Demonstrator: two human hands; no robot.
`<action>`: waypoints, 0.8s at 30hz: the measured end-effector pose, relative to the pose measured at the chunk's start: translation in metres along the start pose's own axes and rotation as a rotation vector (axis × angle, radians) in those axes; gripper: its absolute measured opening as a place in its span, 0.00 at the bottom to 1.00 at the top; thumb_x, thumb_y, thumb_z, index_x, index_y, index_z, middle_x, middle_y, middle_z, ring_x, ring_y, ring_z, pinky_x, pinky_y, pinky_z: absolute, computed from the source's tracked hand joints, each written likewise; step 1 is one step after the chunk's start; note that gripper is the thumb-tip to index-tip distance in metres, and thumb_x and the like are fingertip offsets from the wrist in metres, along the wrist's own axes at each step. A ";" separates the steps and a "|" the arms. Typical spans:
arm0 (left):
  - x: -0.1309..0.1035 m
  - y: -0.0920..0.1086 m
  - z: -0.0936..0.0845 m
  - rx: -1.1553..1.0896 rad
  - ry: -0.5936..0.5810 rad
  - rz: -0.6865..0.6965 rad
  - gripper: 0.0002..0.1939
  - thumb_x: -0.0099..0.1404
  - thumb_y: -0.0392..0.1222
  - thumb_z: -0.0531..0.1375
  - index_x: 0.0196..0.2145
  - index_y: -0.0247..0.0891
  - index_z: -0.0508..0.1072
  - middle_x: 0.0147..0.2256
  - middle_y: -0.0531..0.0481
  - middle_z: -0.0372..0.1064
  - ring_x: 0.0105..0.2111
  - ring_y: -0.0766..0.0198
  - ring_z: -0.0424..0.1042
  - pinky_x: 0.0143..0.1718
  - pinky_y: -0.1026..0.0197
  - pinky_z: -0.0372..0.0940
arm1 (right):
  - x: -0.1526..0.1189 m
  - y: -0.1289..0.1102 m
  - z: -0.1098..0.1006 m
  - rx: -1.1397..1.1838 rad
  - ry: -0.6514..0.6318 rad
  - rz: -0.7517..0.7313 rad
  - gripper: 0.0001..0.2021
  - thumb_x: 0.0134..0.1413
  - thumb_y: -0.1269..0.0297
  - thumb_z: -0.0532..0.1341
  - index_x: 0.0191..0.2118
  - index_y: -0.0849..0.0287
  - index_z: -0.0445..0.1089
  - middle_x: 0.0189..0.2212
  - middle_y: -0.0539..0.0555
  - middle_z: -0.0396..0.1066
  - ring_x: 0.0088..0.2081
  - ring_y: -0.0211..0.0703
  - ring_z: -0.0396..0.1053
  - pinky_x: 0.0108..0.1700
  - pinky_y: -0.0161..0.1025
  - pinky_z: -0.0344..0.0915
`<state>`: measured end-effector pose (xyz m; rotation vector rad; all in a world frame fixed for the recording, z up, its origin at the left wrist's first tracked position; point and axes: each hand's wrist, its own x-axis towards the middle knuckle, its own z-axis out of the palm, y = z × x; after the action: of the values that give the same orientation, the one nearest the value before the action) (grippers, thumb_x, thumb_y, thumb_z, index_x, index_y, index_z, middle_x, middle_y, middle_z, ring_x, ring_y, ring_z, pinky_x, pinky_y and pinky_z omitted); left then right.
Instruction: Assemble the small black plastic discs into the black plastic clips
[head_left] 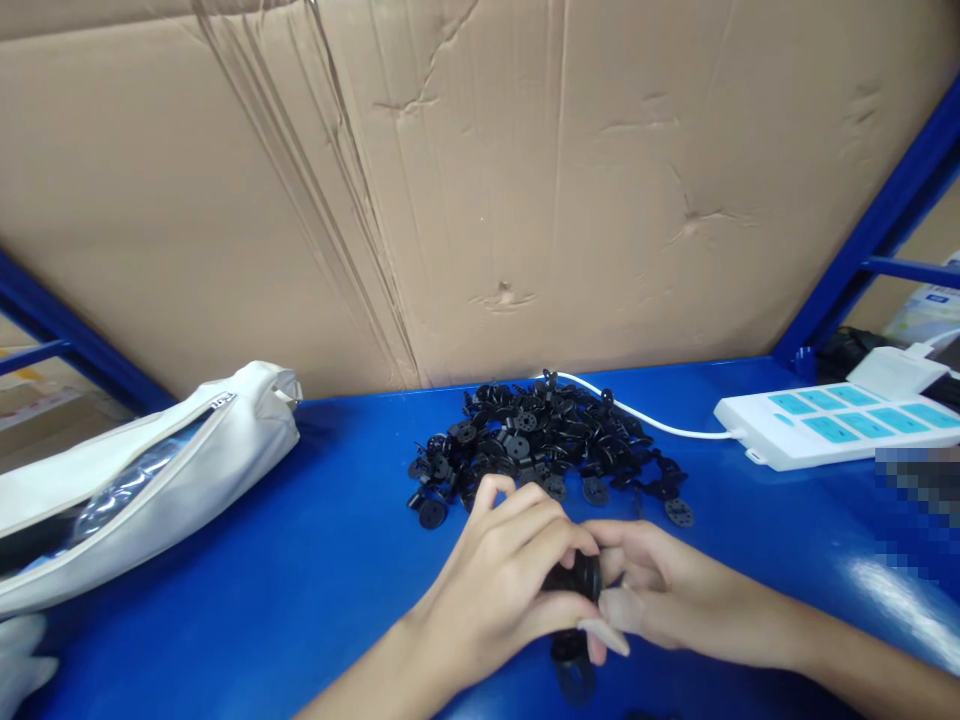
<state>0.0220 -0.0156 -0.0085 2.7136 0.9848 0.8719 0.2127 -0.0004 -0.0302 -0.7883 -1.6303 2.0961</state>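
Observation:
A black plastic part with a round edge (589,575) is held between my two hands, mostly hidden by the fingers. My left hand (510,575) curls round it from the left, thumb below and fingers above. From the right, my right hand (667,595) pinches at the same part with thumb and fingers. Under the left thumb shows another black ring-shaped piece (574,675); I cannot tell whether it joins the held part. Just beyond the hands lies a heap of small black plastic parts (555,430), many with round perforated discs.
The blue tabletop (300,600) meets a cardboard sheet (480,200) at the back. A white zipped pouch (187,480) lies at left. At right stands a white power strip (832,425) with turquoise sockets, its white cable (652,420) running behind the heap.

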 end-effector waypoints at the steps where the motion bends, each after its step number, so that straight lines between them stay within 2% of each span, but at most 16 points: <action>1: 0.000 -0.001 0.001 0.005 0.002 0.009 0.20 0.62 0.57 0.58 0.37 0.35 0.69 0.28 0.54 0.68 0.32 0.65 0.65 0.39 0.59 0.50 | 0.000 0.000 0.000 -0.021 0.012 0.001 0.09 0.52 0.73 0.58 0.41 0.61 0.65 0.27 0.50 0.73 0.19 0.28 0.61 0.21 0.28 0.50; 4: -0.001 -0.004 0.002 0.024 0.022 0.011 0.22 0.61 0.59 0.56 0.37 0.34 0.70 0.27 0.53 0.67 0.30 0.65 0.64 0.39 0.58 0.50 | -0.002 0.001 0.001 -0.049 0.032 -0.044 0.10 0.57 0.66 0.59 0.44 0.62 0.66 0.28 0.50 0.73 0.20 0.29 0.61 0.21 0.28 0.49; 7: -0.001 -0.005 0.000 0.018 0.024 -0.016 0.21 0.63 0.58 0.55 0.38 0.35 0.70 0.28 0.52 0.68 0.31 0.65 0.65 0.40 0.58 0.51 | -0.002 0.002 0.000 -0.043 0.035 -0.092 0.13 0.59 0.59 0.58 0.44 0.63 0.68 0.27 0.52 0.73 0.22 0.29 0.61 0.21 0.28 0.48; 11: 0.003 -0.001 -0.004 -0.041 -0.070 -0.046 0.20 0.60 0.56 0.61 0.41 0.37 0.71 0.30 0.53 0.70 0.33 0.65 0.66 0.40 0.59 0.53 | 0.000 0.001 -0.005 -0.070 0.117 -0.093 0.18 0.59 0.52 0.57 0.40 0.66 0.69 0.20 0.49 0.68 0.16 0.27 0.49 0.18 0.28 0.44; 14: 0.006 0.002 -0.005 -0.069 -0.123 -0.056 0.18 0.60 0.54 0.62 0.38 0.37 0.71 0.30 0.54 0.69 0.34 0.65 0.66 0.39 0.60 0.55 | 0.001 0.001 -0.009 -0.054 0.102 -0.100 0.21 0.58 0.49 0.57 0.38 0.67 0.69 0.20 0.49 0.68 0.15 0.26 0.44 0.16 0.28 0.40; 17: 0.005 0.002 -0.003 -0.037 -0.090 -0.033 0.18 0.60 0.55 0.60 0.38 0.36 0.70 0.30 0.53 0.68 0.33 0.65 0.66 0.38 0.60 0.54 | 0.001 0.001 -0.010 -0.020 0.041 -0.079 0.21 0.55 0.48 0.61 0.40 0.66 0.67 0.23 0.50 0.69 0.15 0.25 0.47 0.16 0.27 0.42; 20: 0.001 0.000 0.000 0.011 -0.006 0.022 0.22 0.60 0.59 0.58 0.38 0.35 0.70 0.29 0.52 0.68 0.30 0.65 0.65 0.37 0.59 0.54 | -0.002 -0.001 -0.006 -0.056 -0.006 -0.047 0.21 0.54 0.49 0.62 0.43 0.65 0.67 0.26 0.51 0.69 0.18 0.26 0.52 0.19 0.26 0.47; 24: -0.001 -0.003 0.003 0.045 0.045 0.010 0.26 0.60 0.63 0.52 0.33 0.35 0.70 0.25 0.53 0.67 0.27 0.66 0.63 0.35 0.59 0.53 | -0.007 -0.002 0.000 -0.174 0.027 -0.078 0.17 0.61 0.53 0.56 0.43 0.63 0.69 0.30 0.52 0.70 0.28 0.33 0.63 0.32 0.30 0.60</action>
<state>0.0211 -0.0138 -0.0122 2.7496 1.0123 0.9278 0.2179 -0.0044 -0.0273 -0.7900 -1.8169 1.9019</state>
